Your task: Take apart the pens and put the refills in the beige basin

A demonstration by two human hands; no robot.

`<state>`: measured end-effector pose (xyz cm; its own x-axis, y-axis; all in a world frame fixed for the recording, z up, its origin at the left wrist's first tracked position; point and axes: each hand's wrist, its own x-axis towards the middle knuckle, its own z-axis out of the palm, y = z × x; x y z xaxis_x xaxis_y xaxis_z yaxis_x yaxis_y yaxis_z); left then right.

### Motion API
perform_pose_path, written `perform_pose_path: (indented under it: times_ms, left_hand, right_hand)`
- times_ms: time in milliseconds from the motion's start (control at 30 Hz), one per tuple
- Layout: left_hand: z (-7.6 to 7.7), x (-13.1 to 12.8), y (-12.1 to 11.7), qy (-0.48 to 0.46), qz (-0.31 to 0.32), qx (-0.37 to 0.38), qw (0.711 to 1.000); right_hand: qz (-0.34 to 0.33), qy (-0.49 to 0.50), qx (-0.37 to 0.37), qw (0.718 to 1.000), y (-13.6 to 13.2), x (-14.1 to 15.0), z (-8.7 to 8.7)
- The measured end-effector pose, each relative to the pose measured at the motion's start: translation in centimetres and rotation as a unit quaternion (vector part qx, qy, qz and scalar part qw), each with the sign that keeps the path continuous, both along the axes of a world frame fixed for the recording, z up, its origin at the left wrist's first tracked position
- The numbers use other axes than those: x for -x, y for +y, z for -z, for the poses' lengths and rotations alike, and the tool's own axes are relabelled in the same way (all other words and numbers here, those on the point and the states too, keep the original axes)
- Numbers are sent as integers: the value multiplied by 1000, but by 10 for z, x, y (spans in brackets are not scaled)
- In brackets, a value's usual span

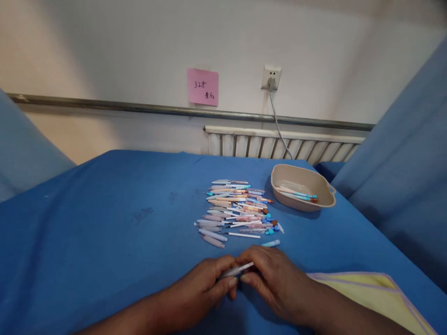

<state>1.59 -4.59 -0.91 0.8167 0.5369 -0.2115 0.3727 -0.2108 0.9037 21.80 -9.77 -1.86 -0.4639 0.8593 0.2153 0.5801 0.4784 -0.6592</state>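
My left hand [209,282] is closed around a greyish pen barrel. A thin white pen refill [247,266] sticks out of that barrel toward the right. Over the refill's other end curl the fingers of my right hand [270,274], which partly hide it. Both hands nearly meet at the front of the table. A light-blue pen part [271,243] shows just beyond my right knuckles; whether it is held or lies on the cloth I cannot tell. Farther back lie rows of pen barrels [212,235], with white refills [244,236] and decorated pen parts [256,224] on their right.
A beige plastic basket [303,203] at the back right holds several pens or pen parts. A yellow cloth [363,284] with purple edging lies at the front right. Blue cloth [104,223] covers the table. Behind it are a radiator [251,145] and a plugged-in socket [271,77].
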Motion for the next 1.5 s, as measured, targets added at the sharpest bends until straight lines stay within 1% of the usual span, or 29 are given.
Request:
perform_pose_path:
  times_ms: [67,100,167,200,233,267,333,433,567,900,1067,1133,1200,1233,1300,1400,1433,1500]
  left_hand:
    - [4,1,2,-10,-3,22,1000]
    - [6,2,4,-16,-6,39,999]
    - [11,3,8,-28,-24,78,996]
    - [14,4,10,-37,-37,100,994]
    - [16,4,13,-48,-54,120,990]
    - [18,4,15,-60,-73,135,986]
    - [20,4,20,-87,-114,150,978]
    - [21,2,24,-116,-158,161,967]
    - [20,0,24,-126,-181,168,961]
    - [19,0,23,-128,-192,175,957]
    - [22,1,26,-121,-188,165,961]
    - [24,3,28,-117,-185,155,963]
    - [26,4,31,-110,-178,143,967]
    - [26,5,32,-106,-172,136,970]
    - [25,7,33,-94,-158,124,975]
    - [22,8,32,-67,-142,102,982]
    - [20,8,31,-56,-137,91,985]
    - [17,9,31,-40,-126,55,990]
  right_hand:
    - [-4,-6,-15,1000,0,-1,0]
    - [5,9,-25,1000,3,-3,1]
    - [54,50,-49,996,13,-12,4]
    - [96,67,-60,991,19,-18,7]
    - [132,66,-72,986,26,-25,10]
    - [150,46,-77,985,33,-32,13]
    - [169,-4,-79,983,44,-43,19]
    - [157,-63,-72,983,51,-51,25]
    - [132,-118,-66,982,52,-46,26]
    - [147,-221,-36,964,50,-41,19]
    - [157,-225,-40,961,48,-39,17]
    - [166,-211,-42,962,48,-39,18]
    - [177,-169,-48,968,48,-40,20]
    - [181,-131,-51,973,47,-41,21]
    - [187,-26,-47,981,46,-42,21]
    - [187,127,-17,974,42,-43,21]
    - [183,161,-6,970,41,-43,21]
    - [172,198,6,965,40,-42,20]
